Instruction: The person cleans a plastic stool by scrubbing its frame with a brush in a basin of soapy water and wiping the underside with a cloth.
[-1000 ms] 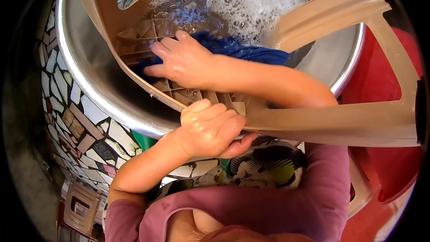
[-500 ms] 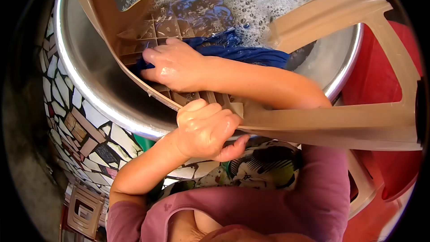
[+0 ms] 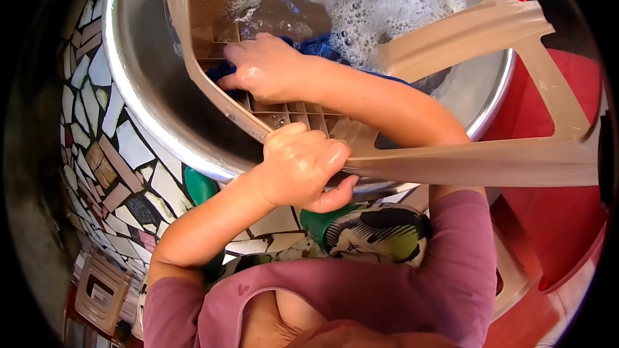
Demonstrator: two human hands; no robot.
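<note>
My left hand (image 3: 303, 166) is wrapped around the edge of a brown plastic stool (image 3: 464, 164). The stool lies tipped in a large metal basin (image 3: 145, 113), its ribbed underside showing and its legs toward the right. My right hand (image 3: 264, 69), wet and with fingers bent, grips a blue cloth (image 3: 316, 46) against the stool's grid. Most of that cloth is hidden by my right hand and forearm or sunk in soapy water (image 3: 387, 6).
Broken-tile mosaic (image 3: 116, 116) covers the base around the basin. A red plastic container (image 3: 548, 219) stands at the right. At the lower left is a small brown plastic stool (image 3: 100, 293). Green footwear (image 3: 316, 219) shows below the basin's rim.
The stool, basin and right hand appear higher in view as the view shifts. Less of the blue cloth shows beside my right forearm. My left hand keeps its grip on the stool.
</note>
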